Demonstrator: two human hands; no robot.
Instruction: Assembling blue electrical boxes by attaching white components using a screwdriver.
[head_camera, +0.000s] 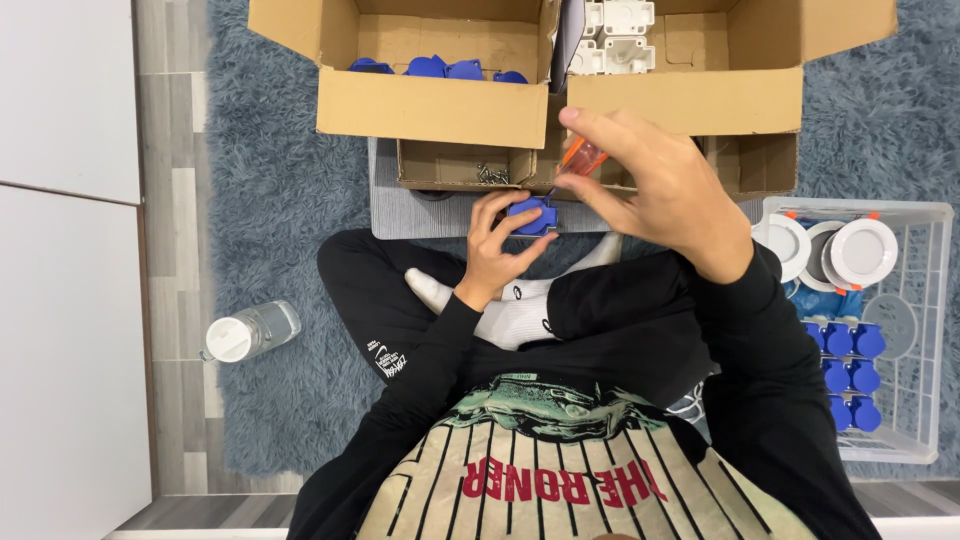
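Observation:
I sit cross-legged on a shaggy blue-grey rug. My left hand (497, 243) grips a small blue plastic part (531, 215) just above a grey mat (400, 215). My right hand (655, 185) holds an orange-handled screwdriver (578, 160), its tip pointing down onto the blue part. The screwdriver's shaft is mostly hidden by my fingers.
An open cardboard box (432, 105) ahead holds blue parts (430, 68); a second box (690, 100) holds white parts (612, 35). A shallow tray (440, 165) contains screws (492, 175). A white wire crate (930, 300) at right holds white discs and blue parts. A bottle (250, 331) lies at left.

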